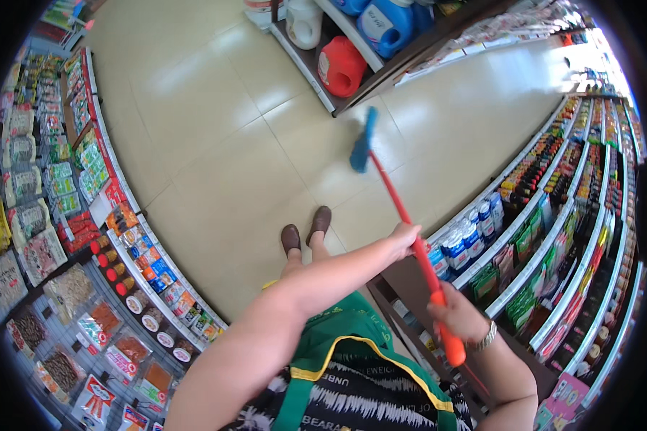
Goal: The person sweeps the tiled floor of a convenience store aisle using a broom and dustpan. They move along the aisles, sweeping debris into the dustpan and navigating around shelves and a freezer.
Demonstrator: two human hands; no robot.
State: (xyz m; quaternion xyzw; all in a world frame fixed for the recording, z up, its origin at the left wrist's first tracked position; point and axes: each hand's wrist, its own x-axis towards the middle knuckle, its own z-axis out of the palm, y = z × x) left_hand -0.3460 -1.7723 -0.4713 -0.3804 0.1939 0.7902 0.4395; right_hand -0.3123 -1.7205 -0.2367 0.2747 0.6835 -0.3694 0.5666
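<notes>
A mop with a red pole (397,197) and a narrow blue head (363,147) slants across the front of me, its head on the tiles near a shelf corner. My left hand (407,241) is closed round the middle of the pole, with that arm stretched across my body. Lower down, by the orange-red grip (450,343), my right hand (459,313) wraps the pole's upper end. A bracelet or watch band (487,336) circles the right wrist.
Curved shelves (539,273) of bottles and packets run close along my right. Packaged foods fill a shelf (86,316) on the left. Ahead, a shelf end holds a red detergent jug (340,67) and a blue jug (386,27). Beige tiles (216,144) lie between.
</notes>
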